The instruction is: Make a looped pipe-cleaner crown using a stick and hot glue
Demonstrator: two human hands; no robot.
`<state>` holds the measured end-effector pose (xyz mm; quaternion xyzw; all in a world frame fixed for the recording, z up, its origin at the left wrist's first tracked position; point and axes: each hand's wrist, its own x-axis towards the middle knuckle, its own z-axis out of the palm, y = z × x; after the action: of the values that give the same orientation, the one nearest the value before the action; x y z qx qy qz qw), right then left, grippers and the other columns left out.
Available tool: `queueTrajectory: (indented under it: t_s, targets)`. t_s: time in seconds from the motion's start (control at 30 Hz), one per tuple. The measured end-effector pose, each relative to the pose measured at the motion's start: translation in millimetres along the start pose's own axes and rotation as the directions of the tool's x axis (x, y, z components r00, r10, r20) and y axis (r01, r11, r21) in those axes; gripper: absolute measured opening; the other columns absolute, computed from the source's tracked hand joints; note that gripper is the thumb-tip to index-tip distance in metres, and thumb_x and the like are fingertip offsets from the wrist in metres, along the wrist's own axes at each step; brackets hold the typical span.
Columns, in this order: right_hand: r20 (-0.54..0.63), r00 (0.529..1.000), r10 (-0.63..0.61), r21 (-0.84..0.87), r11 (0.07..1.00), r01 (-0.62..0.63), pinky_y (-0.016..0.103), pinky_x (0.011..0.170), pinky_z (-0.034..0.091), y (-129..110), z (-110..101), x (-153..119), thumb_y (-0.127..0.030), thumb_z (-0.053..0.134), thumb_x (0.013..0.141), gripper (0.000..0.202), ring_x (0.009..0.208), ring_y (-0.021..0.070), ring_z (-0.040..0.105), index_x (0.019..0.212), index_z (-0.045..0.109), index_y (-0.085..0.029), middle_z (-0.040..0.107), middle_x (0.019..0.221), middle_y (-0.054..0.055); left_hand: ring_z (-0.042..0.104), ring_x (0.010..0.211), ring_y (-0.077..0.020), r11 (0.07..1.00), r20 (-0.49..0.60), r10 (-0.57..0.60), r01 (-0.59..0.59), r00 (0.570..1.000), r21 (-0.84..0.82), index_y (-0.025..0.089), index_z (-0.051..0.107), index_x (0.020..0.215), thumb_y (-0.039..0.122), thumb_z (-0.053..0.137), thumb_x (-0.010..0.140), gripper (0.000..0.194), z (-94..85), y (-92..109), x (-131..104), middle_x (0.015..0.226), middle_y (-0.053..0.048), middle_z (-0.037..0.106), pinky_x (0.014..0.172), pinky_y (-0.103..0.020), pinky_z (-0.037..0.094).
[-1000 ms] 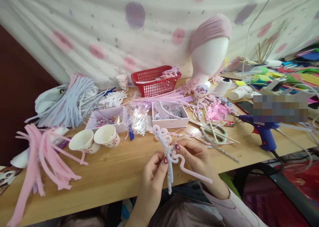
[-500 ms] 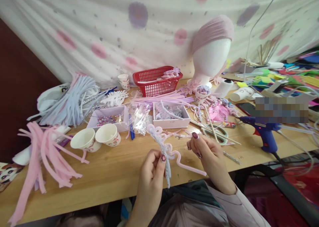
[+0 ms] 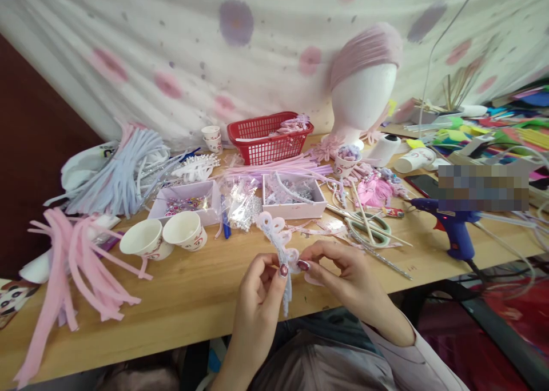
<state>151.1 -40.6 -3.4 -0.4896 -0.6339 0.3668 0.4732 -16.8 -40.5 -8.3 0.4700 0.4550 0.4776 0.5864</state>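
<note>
Low over the table's front edge, my left hand (image 3: 259,302) pinches a looped pipe-cleaner piece (image 3: 272,231) between thumb and fingers. The piece has a pale blue-lilac stem and pale pink loops curling along its right side. My right hand (image 3: 354,279) is closed on the pink pipe cleaner (image 3: 293,256) at a lower loop, thumb and fingertips together. Most of that strand's loose end is hidden behind my right hand. Just beyond the hands lie scissors (image 3: 373,231) and a silvery rod (image 3: 388,262).
A blue glue gun (image 3: 457,231) with a red light stands right. Two paper cups (image 3: 143,242) and pink pipe cleaners (image 3: 81,265) are left. Behind are a bead box (image 3: 201,199), a second box (image 3: 295,208), a red basket (image 3: 274,151) and a foam head (image 3: 364,96).
My right hand has moved left and down to the piece and taken hold of the pink pipe cleaner, whose free end hung loose before. My left hand keeps its grip.
</note>
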Motion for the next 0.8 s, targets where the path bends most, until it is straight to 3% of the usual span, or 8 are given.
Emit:
queueTrajectory:
  t_s: [0.23,0.5,0.63,0.8]
  targets:
    - [0.097,0.994,-0.044,-0.066,0.997,0.050,0.026,0.066,0.050,-1.8,-3.9,0.7,-0.027,0.065,0.094,0.010,0.069,0.0154,0.064,0.089,0.072,-0.021,0.070,0.075,0.001,0.054,0.057,-0.0113,0.986,0.001,-0.112,0.111,0.994,-0.126,0.014,0.074,0.077,0.043,0.082,0.075,0.030,-6.7,-3.2,9.2,0.062,0.000,0.065,0.053,-0.021,0.045]
    - [0.210,0.970,-0.119,-0.181,0.971,0.158,0.030,0.075,0.051,-9.1,-22.3,8.8,-0.022,0.062,0.096,0.011,0.083,0.0185,0.068,0.093,0.073,-0.023,0.074,0.088,0.002,0.053,0.051,-0.0068,0.920,0.162,-0.215,0.255,0.963,-0.299,0.011,0.079,0.081,0.041,0.088,0.069,0.033,-12.4,-8.1,15.0,0.069,-0.005,0.072,0.047,-0.017,0.045]
    - [0.125,0.978,-0.169,-0.176,0.966,0.190,0.029,0.070,0.052,-7.2,-13.3,7.2,-0.018,0.063,0.094,0.011,0.077,0.0177,0.068,0.092,0.073,-0.023,0.074,0.085,0.002,0.053,0.050,-0.0055,0.863,0.179,-0.279,0.328,0.943,-0.384,0.012,0.080,0.079,0.039,0.093,0.063,0.034,-11.6,-3.3,15.1,0.067,-0.003,0.070,0.049,-0.016,0.048]
    - [-0.055,0.962,-0.266,-0.125,0.958,0.258,0.026,0.068,0.054,-2.3,3.0,2.8,-0.015,0.065,0.093,0.012,0.076,0.0161,0.069,0.093,0.075,-0.022,0.074,0.083,0.003,0.055,0.051,-0.0041,0.841,0.106,-0.258,0.277,0.960,-0.465,0.013,0.081,0.077,0.035,0.095,0.061,0.031,-8.1,-1.9,14.7,0.066,-0.001,0.069,0.050,-0.012,0.049]
